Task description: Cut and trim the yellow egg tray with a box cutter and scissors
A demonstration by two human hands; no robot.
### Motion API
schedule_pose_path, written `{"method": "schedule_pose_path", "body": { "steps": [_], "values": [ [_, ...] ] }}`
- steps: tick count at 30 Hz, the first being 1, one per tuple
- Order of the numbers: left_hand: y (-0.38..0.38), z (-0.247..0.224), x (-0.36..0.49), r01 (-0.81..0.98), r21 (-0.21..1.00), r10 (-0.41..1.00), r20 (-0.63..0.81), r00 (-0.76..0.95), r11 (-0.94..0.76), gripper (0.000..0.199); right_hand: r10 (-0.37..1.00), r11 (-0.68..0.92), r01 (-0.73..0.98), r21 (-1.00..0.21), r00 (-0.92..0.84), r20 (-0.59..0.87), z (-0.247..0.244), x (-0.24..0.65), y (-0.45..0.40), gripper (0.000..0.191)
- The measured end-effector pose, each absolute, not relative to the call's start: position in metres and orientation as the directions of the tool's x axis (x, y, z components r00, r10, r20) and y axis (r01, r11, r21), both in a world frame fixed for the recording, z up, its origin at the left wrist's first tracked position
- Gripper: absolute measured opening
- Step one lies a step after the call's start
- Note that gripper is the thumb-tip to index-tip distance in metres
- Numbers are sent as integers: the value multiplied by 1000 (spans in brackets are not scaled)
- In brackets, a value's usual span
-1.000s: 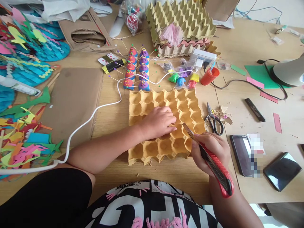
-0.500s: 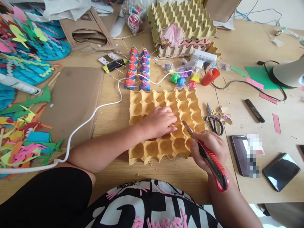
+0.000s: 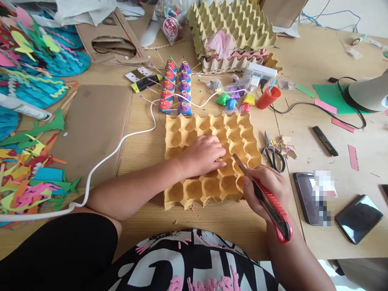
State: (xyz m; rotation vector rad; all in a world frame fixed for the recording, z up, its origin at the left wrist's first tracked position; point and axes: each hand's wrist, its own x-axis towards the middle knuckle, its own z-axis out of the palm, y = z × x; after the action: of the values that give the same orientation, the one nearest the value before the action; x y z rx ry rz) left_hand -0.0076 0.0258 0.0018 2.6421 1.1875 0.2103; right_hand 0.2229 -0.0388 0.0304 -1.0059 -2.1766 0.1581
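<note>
A yellow cardboard egg tray (image 3: 192,188) lies on the table in front of me. My left hand (image 3: 204,155) rests on its middle, fingers curled down over the ridges and pressed onto the cardboard; the fingertips are partly hidden in the cups. My right hand (image 3: 266,190) is wrapped round a red and black box cutter (image 3: 269,212). The cutter's blade is out and points up and left, its tip at a ridge of the tray just right of my left fingers. Scissors (image 3: 274,157) with black handles lie right beside the tray.
Behind the tray stand two rows of red and purple painted egg-cup figures (image 3: 184,87) with pins. Stacked egg trays (image 3: 233,24) are farther back. A white cable (image 3: 121,142) crosses the left side. An orange cup (image 3: 268,98), phone (image 3: 304,198) and black marker (image 3: 325,141) lie right.
</note>
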Motion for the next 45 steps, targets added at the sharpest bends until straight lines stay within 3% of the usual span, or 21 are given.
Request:
{"method": "schedule_pose_path", "body": {
  "steps": [31, 45],
  "values": [
    [25, 0, -8, 712, 282, 752, 56, 657, -643, 28, 666, 732, 594, -334, -521, 534, 41, 224, -43, 22],
    [26, 1, -9, 705, 288, 747, 61, 662, -648, 29, 709, 678, 623, -390, -415, 570, 36, 224, -43, 25]
  ]
}}
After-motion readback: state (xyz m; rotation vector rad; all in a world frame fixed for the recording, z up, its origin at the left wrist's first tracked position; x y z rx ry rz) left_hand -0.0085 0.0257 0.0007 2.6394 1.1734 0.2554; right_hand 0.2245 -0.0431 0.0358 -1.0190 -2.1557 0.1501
